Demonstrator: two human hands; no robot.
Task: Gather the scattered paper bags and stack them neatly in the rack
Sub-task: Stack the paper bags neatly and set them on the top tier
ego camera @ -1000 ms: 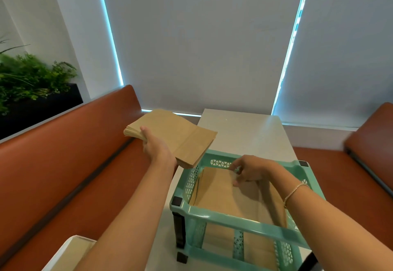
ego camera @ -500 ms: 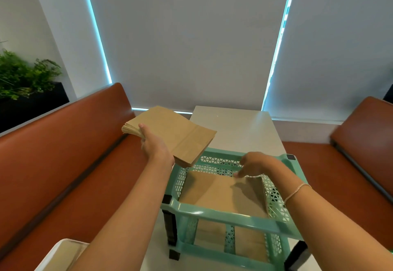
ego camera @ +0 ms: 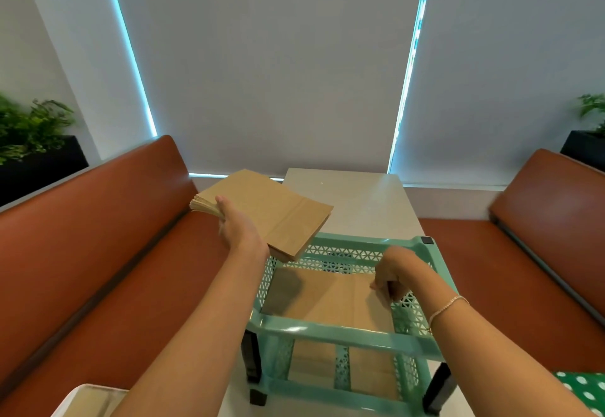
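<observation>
Flat kraft bags (ego camera: 265,208), perforated plastic rack (ego camera: 343,333)

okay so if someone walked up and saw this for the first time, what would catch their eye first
Probably the mint-green rack on the white table, with flat brown bags already lying on its top shelf. Next, the left hand holding a thick stack of paper bags above the rack's far left corner, while the right hand reaches into the shelf at its right side. Rust-orange benches flank the table.
</observation>
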